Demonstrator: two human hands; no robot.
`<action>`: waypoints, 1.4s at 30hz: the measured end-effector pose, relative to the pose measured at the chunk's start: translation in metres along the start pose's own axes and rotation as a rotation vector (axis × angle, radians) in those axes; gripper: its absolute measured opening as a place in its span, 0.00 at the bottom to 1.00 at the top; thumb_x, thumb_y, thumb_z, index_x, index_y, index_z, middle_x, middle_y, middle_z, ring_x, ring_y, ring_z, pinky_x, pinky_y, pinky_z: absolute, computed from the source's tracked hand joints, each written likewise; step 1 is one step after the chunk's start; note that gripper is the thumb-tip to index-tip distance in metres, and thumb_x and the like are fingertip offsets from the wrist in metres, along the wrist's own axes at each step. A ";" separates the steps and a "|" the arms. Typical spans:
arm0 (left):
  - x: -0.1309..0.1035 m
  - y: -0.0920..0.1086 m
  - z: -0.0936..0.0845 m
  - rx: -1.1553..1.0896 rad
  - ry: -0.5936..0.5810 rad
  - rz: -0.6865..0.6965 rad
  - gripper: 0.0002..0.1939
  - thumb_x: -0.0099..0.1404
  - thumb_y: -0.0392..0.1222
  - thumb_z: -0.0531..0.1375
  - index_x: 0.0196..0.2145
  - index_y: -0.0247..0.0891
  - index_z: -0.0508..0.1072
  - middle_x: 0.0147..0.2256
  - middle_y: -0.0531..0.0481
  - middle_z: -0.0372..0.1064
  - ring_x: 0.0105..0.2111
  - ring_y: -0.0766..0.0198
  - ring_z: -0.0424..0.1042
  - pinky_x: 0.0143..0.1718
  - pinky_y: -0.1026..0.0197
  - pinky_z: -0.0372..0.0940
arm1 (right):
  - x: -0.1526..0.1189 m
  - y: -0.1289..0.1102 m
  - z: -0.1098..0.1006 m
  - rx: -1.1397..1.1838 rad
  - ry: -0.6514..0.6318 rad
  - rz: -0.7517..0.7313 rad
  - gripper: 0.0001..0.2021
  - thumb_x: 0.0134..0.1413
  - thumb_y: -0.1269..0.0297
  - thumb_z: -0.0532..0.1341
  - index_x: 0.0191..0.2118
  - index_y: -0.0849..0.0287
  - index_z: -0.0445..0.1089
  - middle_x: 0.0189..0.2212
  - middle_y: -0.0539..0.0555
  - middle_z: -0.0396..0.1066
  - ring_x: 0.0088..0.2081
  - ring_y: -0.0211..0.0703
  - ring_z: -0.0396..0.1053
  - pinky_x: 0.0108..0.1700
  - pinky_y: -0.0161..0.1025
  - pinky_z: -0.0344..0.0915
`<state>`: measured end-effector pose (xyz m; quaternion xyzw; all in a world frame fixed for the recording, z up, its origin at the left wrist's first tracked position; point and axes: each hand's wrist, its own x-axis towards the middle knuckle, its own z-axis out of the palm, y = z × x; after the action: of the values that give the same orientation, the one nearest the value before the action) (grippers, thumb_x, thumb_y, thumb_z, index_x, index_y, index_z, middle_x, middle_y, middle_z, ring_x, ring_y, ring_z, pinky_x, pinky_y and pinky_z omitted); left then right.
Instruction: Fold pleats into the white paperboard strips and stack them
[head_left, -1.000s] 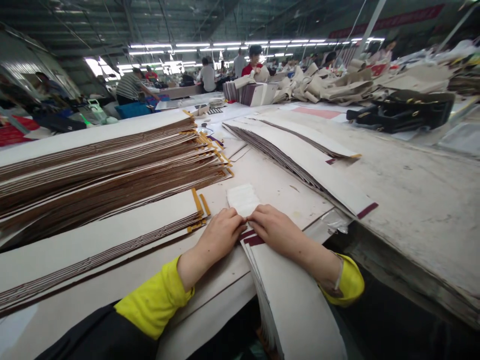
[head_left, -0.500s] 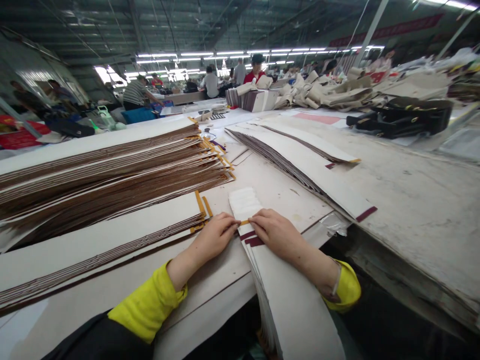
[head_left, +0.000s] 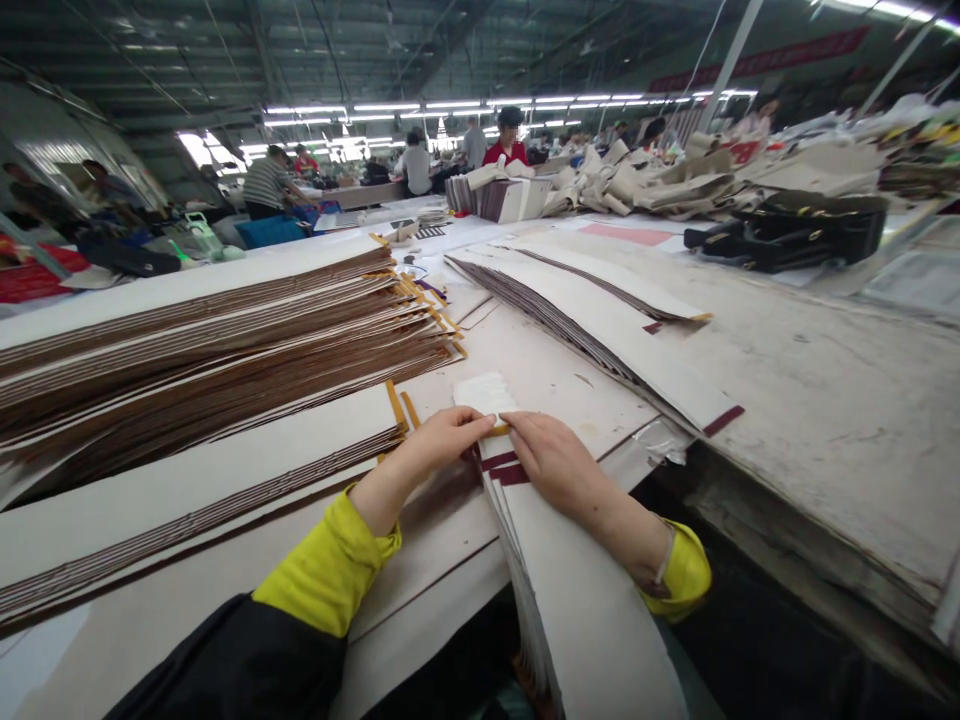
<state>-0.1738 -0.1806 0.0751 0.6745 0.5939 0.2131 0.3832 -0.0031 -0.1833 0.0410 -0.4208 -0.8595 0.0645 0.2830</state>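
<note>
A stack of long white strips [head_left: 592, 600] hangs over the near table edge, with dark maroon bands [head_left: 510, 470] near its upper end. My left hand [head_left: 450, 437] pinches a narrow yellow-orange band [head_left: 498, 428] at the strip's end, thumb and fingers pressed together. My right hand [head_left: 551, 460] lies on the strip from the right, its fingertips closed at the same yellow-orange band. Just beyond both hands is a pile of small white pieces [head_left: 480, 391].
Stacks of white strips with brown edges [head_left: 187, 450] fill the left. More maroon-ended strips [head_left: 645, 370] lie at the right, beside a gap between tables. Black bags [head_left: 795, 230] and a person in red [head_left: 505, 148] are farther back.
My left hand has moved slightly right and up along the yellow-orange band, its thumb now over it. The view has shifted a little; my right hand stays at the band.
</note>
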 end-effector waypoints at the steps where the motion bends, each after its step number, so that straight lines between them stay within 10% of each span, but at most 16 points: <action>1: -0.003 0.001 0.001 -0.077 -0.068 -0.016 0.20 0.58 0.57 0.51 0.29 0.35 0.69 0.18 0.58 0.56 0.18 0.71 0.56 0.19 0.67 0.52 | 0.000 0.000 0.000 0.011 0.016 0.009 0.15 0.56 0.73 0.47 0.47 0.67 0.64 0.41 0.61 0.69 0.44 0.48 0.65 0.49 0.47 0.60; 7: -0.014 0.006 0.006 -0.414 -0.354 0.101 0.22 0.49 0.47 0.64 0.42 0.37 0.70 0.37 0.50 0.71 0.34 0.64 0.68 0.34 0.63 0.62 | -0.003 0.003 -0.001 0.134 0.138 0.074 0.16 0.59 0.69 0.44 0.51 0.64 0.59 0.45 0.61 0.65 0.48 0.46 0.61 0.51 0.47 0.58; 11: -0.016 0.006 0.006 -0.546 -0.415 0.094 0.25 0.48 0.43 0.65 0.45 0.38 0.70 0.43 0.48 0.71 0.44 0.59 0.67 0.47 0.57 0.60 | -0.009 0.010 -0.006 0.611 0.273 0.326 0.19 0.59 0.60 0.47 0.54 0.59 0.54 0.51 0.61 0.60 0.51 0.44 0.61 0.52 0.46 0.59; 17: -0.015 0.001 0.005 -0.653 -0.445 0.022 0.25 0.47 0.42 0.67 0.44 0.35 0.70 0.43 0.46 0.71 0.46 0.56 0.67 0.52 0.54 0.57 | -0.051 0.002 -0.035 1.176 0.025 0.669 0.30 0.53 0.52 0.54 0.59 0.54 0.45 0.55 0.61 0.57 0.51 0.47 0.62 0.51 0.46 0.60; 25: -0.017 0.001 0.006 -0.680 -0.362 -0.117 0.22 0.50 0.48 0.64 0.41 0.34 0.72 0.40 0.45 0.73 0.41 0.57 0.70 0.48 0.57 0.60 | -0.113 -0.014 -0.039 1.173 -0.180 0.609 0.32 0.49 0.56 0.61 0.59 0.54 0.49 0.54 0.59 0.56 0.54 0.48 0.57 0.56 0.48 0.52; 42: -0.026 0.023 0.010 -0.568 -0.381 -0.281 0.30 0.43 0.48 0.67 0.45 0.38 0.71 0.32 0.48 0.76 0.29 0.55 0.75 0.32 0.59 0.69 | -0.117 -0.026 -0.049 1.551 -0.284 0.608 0.34 0.38 0.61 0.68 0.54 0.57 0.59 0.47 0.55 0.66 0.49 0.46 0.63 0.50 0.41 0.59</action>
<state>-0.1568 -0.2084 0.0910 0.4805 0.5159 0.1851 0.6846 0.0621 -0.2953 0.0400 -0.3083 -0.4484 0.7619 0.3512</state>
